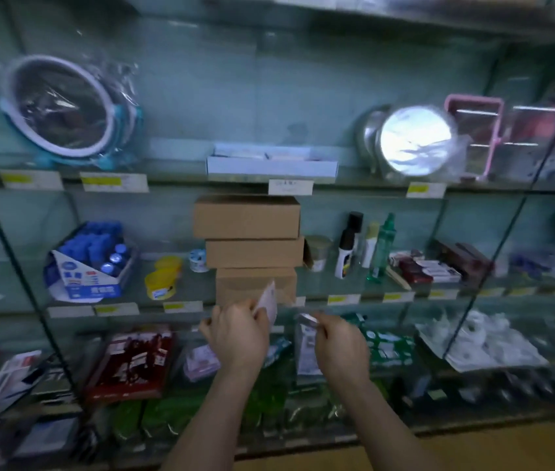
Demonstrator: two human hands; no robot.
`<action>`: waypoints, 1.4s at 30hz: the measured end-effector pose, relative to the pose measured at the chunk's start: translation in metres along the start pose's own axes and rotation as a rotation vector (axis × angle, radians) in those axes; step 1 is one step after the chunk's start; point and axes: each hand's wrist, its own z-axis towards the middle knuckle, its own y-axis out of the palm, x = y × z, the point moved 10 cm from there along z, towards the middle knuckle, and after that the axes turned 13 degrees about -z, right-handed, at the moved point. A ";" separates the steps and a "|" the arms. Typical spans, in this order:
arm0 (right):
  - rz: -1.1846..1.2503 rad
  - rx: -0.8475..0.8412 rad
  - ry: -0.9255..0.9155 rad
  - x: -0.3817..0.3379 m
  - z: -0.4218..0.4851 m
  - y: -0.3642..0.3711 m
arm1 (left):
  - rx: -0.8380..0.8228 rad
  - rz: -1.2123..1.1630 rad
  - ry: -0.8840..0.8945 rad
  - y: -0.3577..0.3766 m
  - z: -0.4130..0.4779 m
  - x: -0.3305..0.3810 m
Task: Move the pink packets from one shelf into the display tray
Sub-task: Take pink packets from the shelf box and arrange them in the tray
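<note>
Poking above left fingers (260, 314), pink packet (269, 299)

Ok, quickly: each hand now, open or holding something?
Left hand: pinches a pink packet, held upright.
Right hand: pinches a small pale item, too blurred to identify.

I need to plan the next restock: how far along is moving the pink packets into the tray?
Partly done, it seems: the display tray already holds some blurred packets. In hand: the left hand pinches a pink packet; the right hand grips something small, unclear. Left: more pink packets lie lower down, behind the left wrist.
</note>
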 end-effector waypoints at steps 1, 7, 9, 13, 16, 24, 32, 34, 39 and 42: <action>0.023 0.018 -0.029 -0.002 0.005 -0.010 | 0.034 -0.015 0.013 -0.006 -0.002 0.006; 0.064 0.152 -0.192 -0.015 0.037 -0.076 | 0.190 -0.055 0.077 -0.044 -0.007 0.049; 0.088 0.187 -0.231 -0.017 0.043 -0.095 | 0.214 -0.061 0.108 -0.053 -0.005 0.068; 0.090 0.273 -0.328 -0.024 0.057 -0.131 | 0.266 -0.017 0.192 -0.072 0.003 0.108; 0.110 0.332 -0.383 -0.029 0.069 -0.158 | 0.318 -0.032 0.265 -0.091 0.015 0.129; 0.166 0.457 -0.457 -0.061 0.109 -0.218 | 0.446 -0.015 0.404 -0.147 0.062 0.180; 0.223 0.557 -0.454 -0.081 0.165 -0.241 | 0.397 -0.206 0.410 -0.169 0.134 0.211; 0.239 0.556 -0.434 -0.085 0.180 -0.242 | 0.379 -0.239 0.420 -0.171 0.157 0.214; 0.310 0.517 -0.313 -0.092 0.223 -0.242 | 0.280 -0.326 0.379 -0.167 0.218 0.211; 0.376 0.469 -0.240 -0.095 0.249 -0.235 | 0.212 -0.469 0.341 -0.162 0.253 0.205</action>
